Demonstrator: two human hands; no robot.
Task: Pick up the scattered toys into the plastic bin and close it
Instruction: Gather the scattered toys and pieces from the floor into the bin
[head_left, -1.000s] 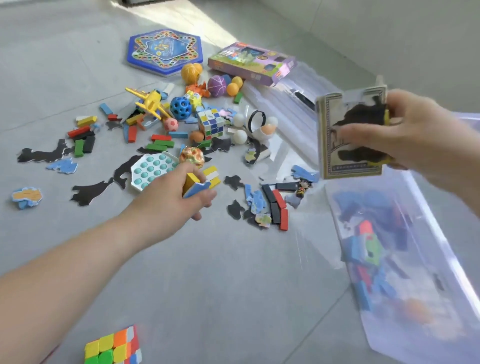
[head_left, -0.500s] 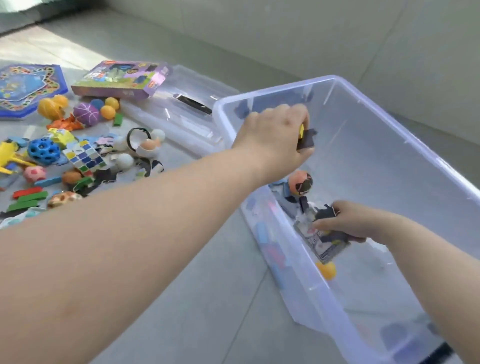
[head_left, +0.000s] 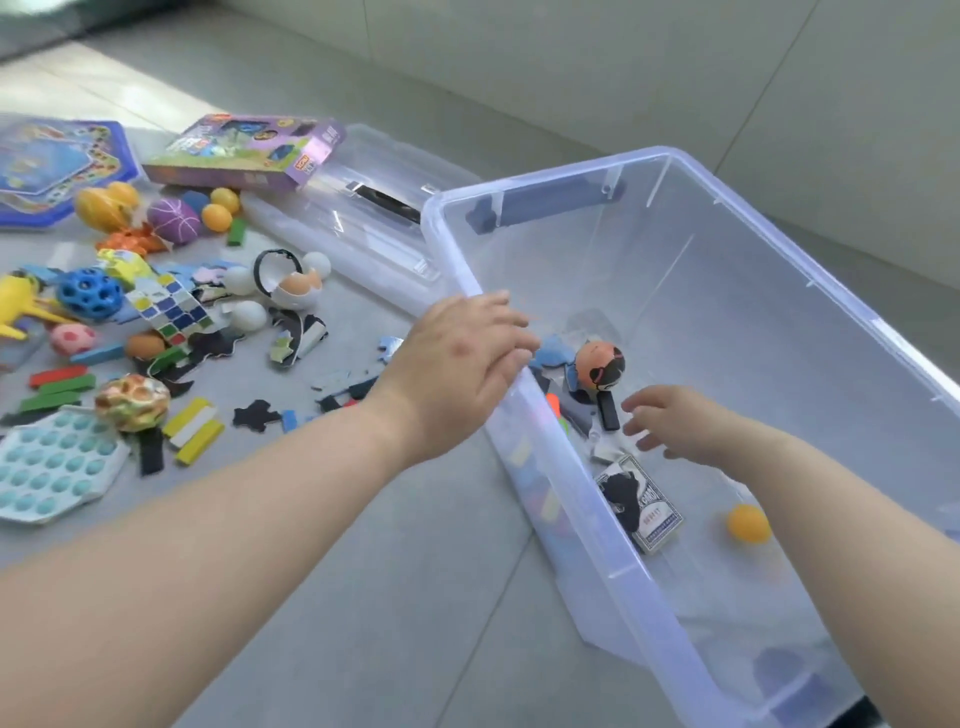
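The clear plastic bin (head_left: 587, 525) stands open on the floor at the right. Inside lie a card deck box (head_left: 641, 504), an orange and black ball (head_left: 600, 365), a small orange ball (head_left: 747, 524), a black block (head_left: 608, 411) and puzzle pieces. My left hand (head_left: 460, 369) hovers over the bin's near rim, fingers straight, holding nothing. Inside the bin, above the card box, my right hand (head_left: 675, 421) is relaxed and empty. Scattered toys cover the floor at the left: a cube puzzle (head_left: 169, 309), a blue holey ball (head_left: 89, 293), a speckled ball (head_left: 132, 401).
The bin's clear lid (head_left: 363, 208) lies on the floor behind the bin, with a purple toy box (head_left: 244, 150) resting on its far edge. A blue hexagonal board (head_left: 47, 166) and a pale pop-bubble pad (head_left: 52, 467) lie at the left. A wall runs behind.
Both hands have let go of what they carried: the card box and the blocks now lie in the bin. My left hand has drawn back to the rim and my right hand has lifted.
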